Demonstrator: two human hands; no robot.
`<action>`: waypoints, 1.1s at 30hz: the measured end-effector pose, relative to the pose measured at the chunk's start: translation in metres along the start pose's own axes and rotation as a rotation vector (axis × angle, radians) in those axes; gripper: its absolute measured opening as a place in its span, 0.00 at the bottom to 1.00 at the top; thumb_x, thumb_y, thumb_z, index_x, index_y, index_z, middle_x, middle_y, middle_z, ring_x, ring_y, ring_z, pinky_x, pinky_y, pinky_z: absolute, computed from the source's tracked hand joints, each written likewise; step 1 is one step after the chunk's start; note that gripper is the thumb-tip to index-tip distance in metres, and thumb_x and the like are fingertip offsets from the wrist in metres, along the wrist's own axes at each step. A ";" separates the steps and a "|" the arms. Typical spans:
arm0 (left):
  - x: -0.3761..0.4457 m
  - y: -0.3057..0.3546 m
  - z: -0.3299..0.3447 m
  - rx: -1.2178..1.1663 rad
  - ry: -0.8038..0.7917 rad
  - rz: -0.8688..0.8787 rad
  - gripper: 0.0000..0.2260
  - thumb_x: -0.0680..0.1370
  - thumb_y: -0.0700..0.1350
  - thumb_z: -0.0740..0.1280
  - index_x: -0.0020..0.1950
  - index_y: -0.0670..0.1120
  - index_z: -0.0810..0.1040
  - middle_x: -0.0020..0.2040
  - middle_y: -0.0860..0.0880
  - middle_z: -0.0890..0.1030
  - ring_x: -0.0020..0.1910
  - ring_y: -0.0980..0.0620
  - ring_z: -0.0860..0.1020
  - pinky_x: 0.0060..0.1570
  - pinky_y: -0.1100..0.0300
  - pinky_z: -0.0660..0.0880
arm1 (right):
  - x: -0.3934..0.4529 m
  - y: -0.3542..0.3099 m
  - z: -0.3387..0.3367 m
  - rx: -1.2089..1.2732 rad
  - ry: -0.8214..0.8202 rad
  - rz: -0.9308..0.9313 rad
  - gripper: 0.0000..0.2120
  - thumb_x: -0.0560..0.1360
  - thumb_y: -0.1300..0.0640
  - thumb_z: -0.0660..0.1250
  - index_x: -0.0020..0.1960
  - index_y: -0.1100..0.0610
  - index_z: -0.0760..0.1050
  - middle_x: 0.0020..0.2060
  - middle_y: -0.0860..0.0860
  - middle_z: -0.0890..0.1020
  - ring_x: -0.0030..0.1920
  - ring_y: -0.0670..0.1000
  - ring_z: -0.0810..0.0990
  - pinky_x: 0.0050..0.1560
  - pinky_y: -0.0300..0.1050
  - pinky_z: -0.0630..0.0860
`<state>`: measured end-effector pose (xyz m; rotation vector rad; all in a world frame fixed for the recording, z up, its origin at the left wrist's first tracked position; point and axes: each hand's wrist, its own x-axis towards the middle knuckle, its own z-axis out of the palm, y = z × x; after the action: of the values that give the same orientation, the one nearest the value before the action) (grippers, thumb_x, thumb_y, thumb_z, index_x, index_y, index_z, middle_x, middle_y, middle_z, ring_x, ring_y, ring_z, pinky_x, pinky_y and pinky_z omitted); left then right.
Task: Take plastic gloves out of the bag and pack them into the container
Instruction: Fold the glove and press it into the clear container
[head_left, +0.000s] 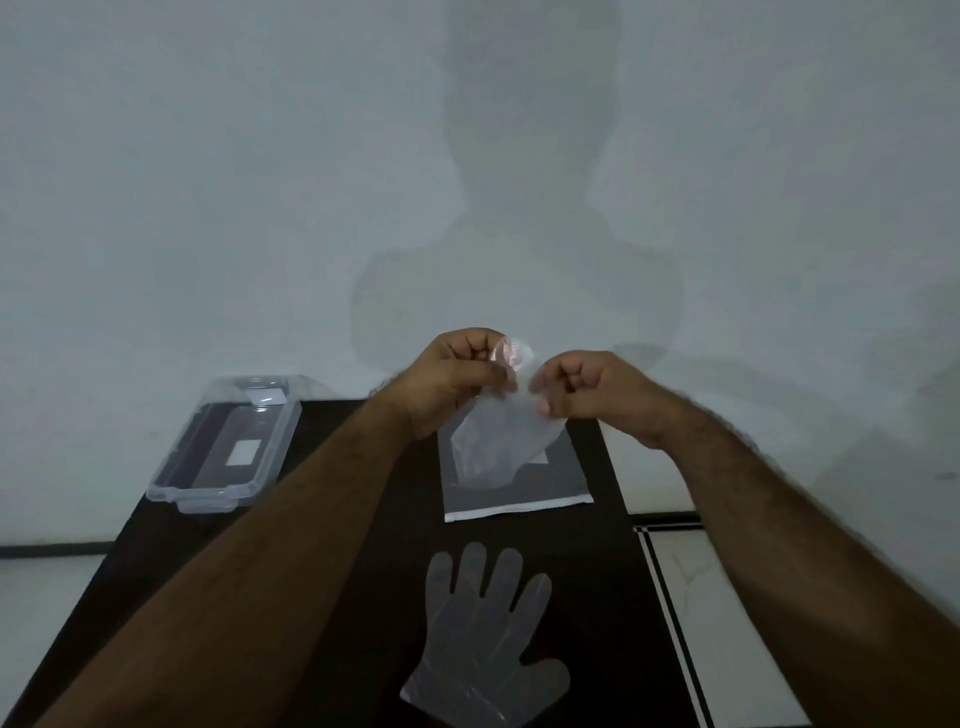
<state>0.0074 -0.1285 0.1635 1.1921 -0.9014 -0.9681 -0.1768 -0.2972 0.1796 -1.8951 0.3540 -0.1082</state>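
Note:
My left hand (457, 376) and my right hand (587, 387) are raised above the dark table, and both pinch the top edge of a thin clear plastic glove (498, 441) that hangs down between them. Under it lies a flat grey bag (561, 488) with a white strip along its near edge. Another clear plastic glove (483, 634) lies spread flat on the table near me, fingers pointing away. An open clear plastic container (176, 467) sits at the far left of the table, apart from both hands; I see no glove inside it.
The dark table (337, 597) is narrow, with its far edge against a pale wall (260, 182). White tiled floor with a black border (670, 597) shows to the right, and pale floor to the left.

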 end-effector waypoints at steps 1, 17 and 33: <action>-0.003 0.001 -0.009 -0.004 0.047 -0.010 0.10 0.71 0.38 0.78 0.51 0.40 0.83 0.47 0.38 0.82 0.46 0.41 0.80 0.54 0.47 0.76 | 0.007 0.001 0.003 -0.037 -0.020 -0.002 0.11 0.75 0.62 0.79 0.56 0.56 0.85 0.49 0.54 0.88 0.51 0.49 0.86 0.56 0.44 0.83; -0.093 0.024 -0.239 0.301 0.546 -0.057 0.05 0.81 0.39 0.74 0.53 0.37 0.84 0.40 0.47 0.83 0.37 0.52 0.79 0.40 0.58 0.75 | 0.194 -0.063 0.126 -0.124 -0.143 -0.077 0.05 0.75 0.65 0.77 0.50 0.59 0.87 0.45 0.57 0.89 0.44 0.51 0.86 0.54 0.49 0.85; -0.105 0.038 -0.520 0.489 0.476 -0.201 0.04 0.81 0.40 0.73 0.52 0.42 0.87 0.56 0.42 0.88 0.50 0.54 0.82 0.46 0.58 0.74 | 0.419 -0.133 0.302 -0.362 0.084 -0.082 0.04 0.73 0.62 0.78 0.46 0.55 0.87 0.41 0.51 0.88 0.41 0.47 0.84 0.47 0.46 0.82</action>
<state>0.4629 0.1417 0.1179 1.8635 -0.6541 -0.5826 0.3209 -0.1068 0.1576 -2.2683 0.3715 -0.1886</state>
